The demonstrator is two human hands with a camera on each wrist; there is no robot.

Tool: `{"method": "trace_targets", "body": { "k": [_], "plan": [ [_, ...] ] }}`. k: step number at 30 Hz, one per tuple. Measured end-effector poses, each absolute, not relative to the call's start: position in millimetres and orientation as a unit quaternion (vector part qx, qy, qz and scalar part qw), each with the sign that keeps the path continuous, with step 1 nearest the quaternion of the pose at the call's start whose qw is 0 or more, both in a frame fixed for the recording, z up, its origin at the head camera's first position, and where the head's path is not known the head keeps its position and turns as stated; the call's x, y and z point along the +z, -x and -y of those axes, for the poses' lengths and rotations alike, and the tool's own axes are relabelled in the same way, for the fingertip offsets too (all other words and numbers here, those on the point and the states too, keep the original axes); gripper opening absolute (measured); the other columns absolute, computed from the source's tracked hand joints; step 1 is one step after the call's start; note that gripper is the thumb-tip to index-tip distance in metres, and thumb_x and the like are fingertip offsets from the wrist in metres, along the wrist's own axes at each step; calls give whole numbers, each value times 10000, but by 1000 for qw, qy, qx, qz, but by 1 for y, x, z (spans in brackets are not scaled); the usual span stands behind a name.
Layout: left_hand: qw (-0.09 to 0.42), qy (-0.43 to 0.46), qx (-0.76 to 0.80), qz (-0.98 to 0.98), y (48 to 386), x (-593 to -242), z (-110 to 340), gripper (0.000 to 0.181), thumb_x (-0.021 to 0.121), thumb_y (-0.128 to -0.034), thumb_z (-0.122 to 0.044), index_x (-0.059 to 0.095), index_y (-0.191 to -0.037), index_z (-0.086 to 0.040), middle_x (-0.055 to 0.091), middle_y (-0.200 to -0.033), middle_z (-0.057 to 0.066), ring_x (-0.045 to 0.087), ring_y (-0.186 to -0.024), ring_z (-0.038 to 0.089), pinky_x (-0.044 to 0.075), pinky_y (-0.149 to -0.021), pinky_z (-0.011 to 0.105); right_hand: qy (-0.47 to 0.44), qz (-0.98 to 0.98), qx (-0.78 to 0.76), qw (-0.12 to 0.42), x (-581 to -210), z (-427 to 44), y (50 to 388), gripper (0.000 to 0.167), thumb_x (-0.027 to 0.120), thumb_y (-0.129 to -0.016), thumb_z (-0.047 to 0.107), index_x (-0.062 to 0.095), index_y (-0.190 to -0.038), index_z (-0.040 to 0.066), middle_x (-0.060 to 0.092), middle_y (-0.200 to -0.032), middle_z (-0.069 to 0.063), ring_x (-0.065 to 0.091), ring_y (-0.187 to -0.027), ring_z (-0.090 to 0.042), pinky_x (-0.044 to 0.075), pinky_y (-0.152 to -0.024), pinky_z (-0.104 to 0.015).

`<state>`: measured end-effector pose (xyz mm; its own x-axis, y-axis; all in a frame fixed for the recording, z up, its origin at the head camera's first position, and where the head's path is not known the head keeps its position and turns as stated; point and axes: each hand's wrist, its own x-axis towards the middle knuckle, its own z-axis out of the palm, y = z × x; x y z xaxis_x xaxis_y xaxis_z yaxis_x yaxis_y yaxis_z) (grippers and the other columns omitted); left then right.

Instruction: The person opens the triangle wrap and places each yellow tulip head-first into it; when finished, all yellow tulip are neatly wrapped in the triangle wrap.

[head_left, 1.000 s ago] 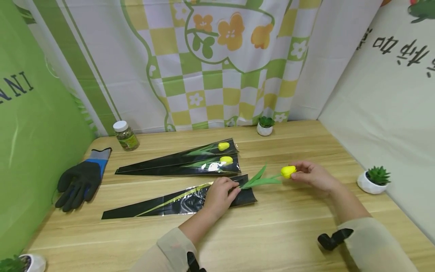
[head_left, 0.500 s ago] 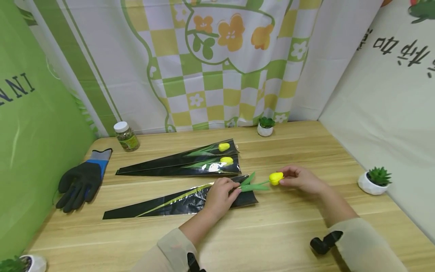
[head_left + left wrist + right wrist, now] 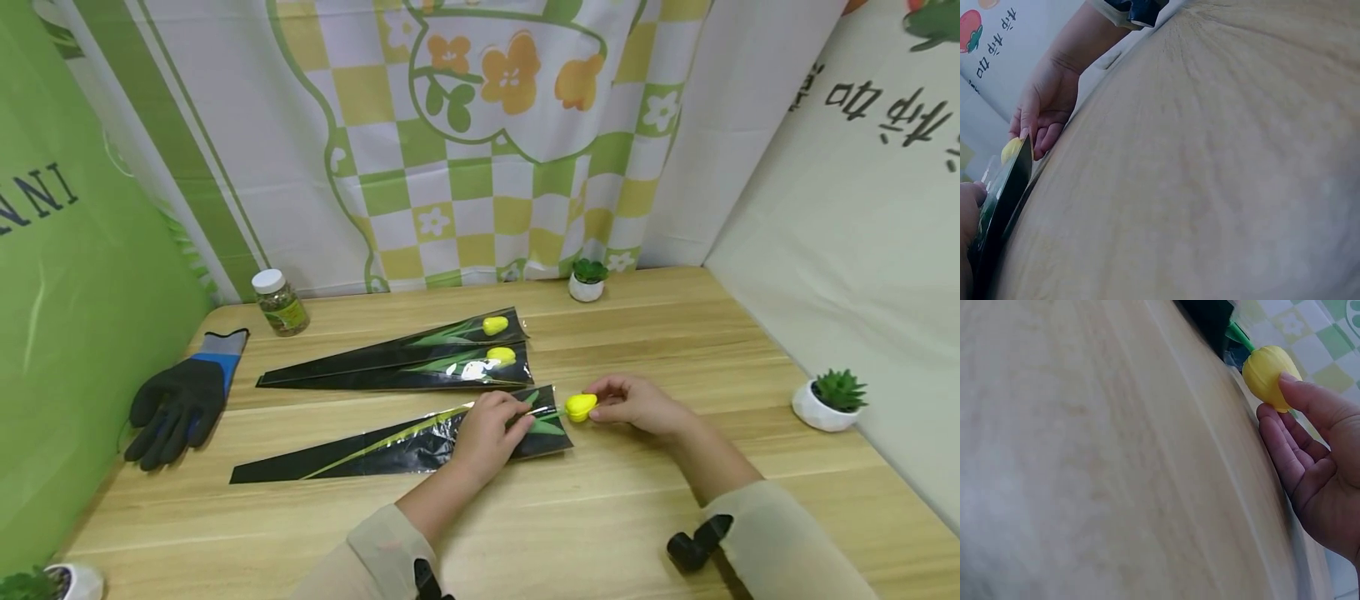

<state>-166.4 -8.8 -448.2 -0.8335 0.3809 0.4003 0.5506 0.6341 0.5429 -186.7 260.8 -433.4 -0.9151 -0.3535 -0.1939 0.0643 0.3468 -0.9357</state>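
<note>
A yellow artificial tulip (image 3: 581, 407) has its green leaves and stem inside the wide end of a black flower sleeve (image 3: 360, 450) with a clear front. Its bloom is outside, just right of the sleeve's mouth. My right hand (image 3: 637, 406) pinches the bloom between thumb and fingers, as the right wrist view shows with the yellow petals (image 3: 1269, 375) by the thumb. My left hand (image 3: 487, 433) pinches the sleeve near its mouth, thumb and fingertips close together over the leaves. In the left wrist view the sleeve (image 3: 1013, 181) stands tilted, its edge lifted.
Behind lie two black sleeves (image 3: 390, 367), each with a yellow tulip inside. A work glove (image 3: 180, 400) and a white-lidded jar (image 3: 281, 304) are at the left. Small potted succulents stand at the back (image 3: 587, 281), right (image 3: 828, 402) and front left (image 3: 67, 581).
My right hand has moved left with the tulip, sliding its leaves and stem into the sleeve. The bloom is now close to the mouth. My left hand has stayed in place.
</note>
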Motion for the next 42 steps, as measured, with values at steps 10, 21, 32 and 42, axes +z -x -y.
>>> {"method": "trace_targets", "body": {
  "k": [10,21,32,42],
  "plan": [
    [125,258,-349,892,167,-448,8,243,674,-929,-270,752,-1094,-109,695,-1018,34,626,-980,191,540,-870,339,107,-809,-543,197,-432,-243,189,415,748,-855,121,592,-1185,-77,661,-1024,-76,601,-889,-159,545,-761,-220],
    [132,262,-350,890,167,-445,7,244,681,-925,-273,753,-1089,-108,698,-1005,22,628,-973,185,540,-867,335,113,-808,-537,214,-431,-227,191,408,746,-867,142,626,-1198,-65,680,-1087,-113,619,-946,-146,534,-803,-215],
    [120,260,-345,894,168,-444,7,240,669,-932,-261,751,-1098,-106,695,-1007,22,623,-981,187,541,-861,333,133,-810,-529,216,-435,-216,196,358,725,-867,67,630,-1164,-111,702,-959,-44,626,-835,-76,550,-732,-185],
    [126,267,-346,891,169,-444,8,235,670,-932,-261,753,-1090,-107,693,-1002,26,623,-970,190,542,-843,327,149,-825,-507,199,-436,-209,199,305,730,-866,85,673,-1121,-72,702,-1037,-121,613,-870,-80,531,-750,-183]
  ]
}}
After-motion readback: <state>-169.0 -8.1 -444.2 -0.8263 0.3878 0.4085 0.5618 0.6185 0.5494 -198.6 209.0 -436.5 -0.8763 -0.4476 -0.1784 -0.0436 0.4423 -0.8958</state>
